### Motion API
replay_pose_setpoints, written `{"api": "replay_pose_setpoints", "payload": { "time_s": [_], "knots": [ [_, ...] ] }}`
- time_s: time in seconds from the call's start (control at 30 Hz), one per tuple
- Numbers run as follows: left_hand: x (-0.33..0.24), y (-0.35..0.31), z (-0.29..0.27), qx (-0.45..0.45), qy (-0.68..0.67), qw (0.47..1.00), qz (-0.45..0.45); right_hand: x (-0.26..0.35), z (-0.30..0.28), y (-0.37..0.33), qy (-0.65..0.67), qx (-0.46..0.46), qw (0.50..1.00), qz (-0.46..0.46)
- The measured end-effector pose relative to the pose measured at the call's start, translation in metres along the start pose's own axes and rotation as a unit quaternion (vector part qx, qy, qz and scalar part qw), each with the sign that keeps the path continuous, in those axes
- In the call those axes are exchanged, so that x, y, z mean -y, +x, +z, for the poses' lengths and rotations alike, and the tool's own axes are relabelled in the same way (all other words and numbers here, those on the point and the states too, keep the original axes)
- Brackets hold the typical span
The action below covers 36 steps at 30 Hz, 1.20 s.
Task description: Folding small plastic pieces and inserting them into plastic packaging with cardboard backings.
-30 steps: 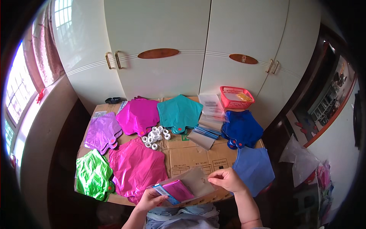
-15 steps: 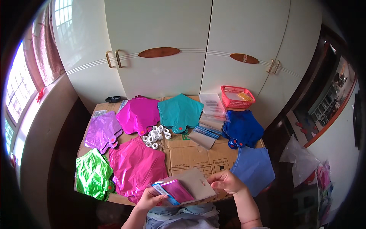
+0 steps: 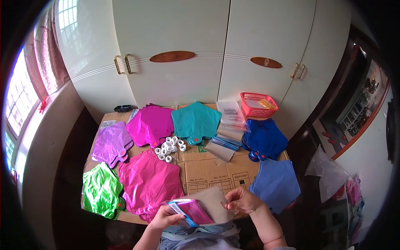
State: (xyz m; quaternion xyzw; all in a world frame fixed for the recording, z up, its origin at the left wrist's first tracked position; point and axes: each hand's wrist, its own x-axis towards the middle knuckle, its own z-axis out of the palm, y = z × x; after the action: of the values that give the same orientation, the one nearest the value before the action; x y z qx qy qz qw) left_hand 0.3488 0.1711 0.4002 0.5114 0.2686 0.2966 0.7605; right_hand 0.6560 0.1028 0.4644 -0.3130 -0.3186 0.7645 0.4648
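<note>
Cardboard-covered table (image 3: 208, 171) before white cupboards (image 3: 175, 50), strewn with flat foil balloons. Nearest, left hand (image 3: 164, 217) now closed around the lower corner of a magenta packet (image 3: 192, 210) with a blue edge, shifted a little rightward over the last second. Right hand (image 3: 243, 201) drawn in closer, fingertips pinching the edge of the grey-brown sheet (image 3: 214, 200) lying under and behind the packet. Packet thus between both hands, seemingly being slid against the sheet. Beyond: pink balloon (image 3: 150, 181), white rings (image 3: 168, 146), teal balloon (image 3: 196, 121), red basket (image 3: 258, 104).
</note>
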Motion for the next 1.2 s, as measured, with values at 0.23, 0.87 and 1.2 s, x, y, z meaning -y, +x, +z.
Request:
{"api": "replay_pose_setpoints", "payload": {
  "time_s": [0.23,0.87,1.2],
  "knots": [
    [-0.002,-0.002,0.002,-0.048,0.011,0.999,-0.005,-0.008,-0.003,0.007,0.017,-0.002,0.995,-0.101],
    [0.016,0.001,-0.002,0.052,-0.123,0.990,-0.037,-0.019,0.007,-0.006,0.110,-0.009,0.994,-0.022],
    [-0.004,0.003,0.011,-0.041,-0.061,0.997,0.009,-0.013,0.011,0.016,0.118,0.001,0.991,-0.069]
  ]
}}
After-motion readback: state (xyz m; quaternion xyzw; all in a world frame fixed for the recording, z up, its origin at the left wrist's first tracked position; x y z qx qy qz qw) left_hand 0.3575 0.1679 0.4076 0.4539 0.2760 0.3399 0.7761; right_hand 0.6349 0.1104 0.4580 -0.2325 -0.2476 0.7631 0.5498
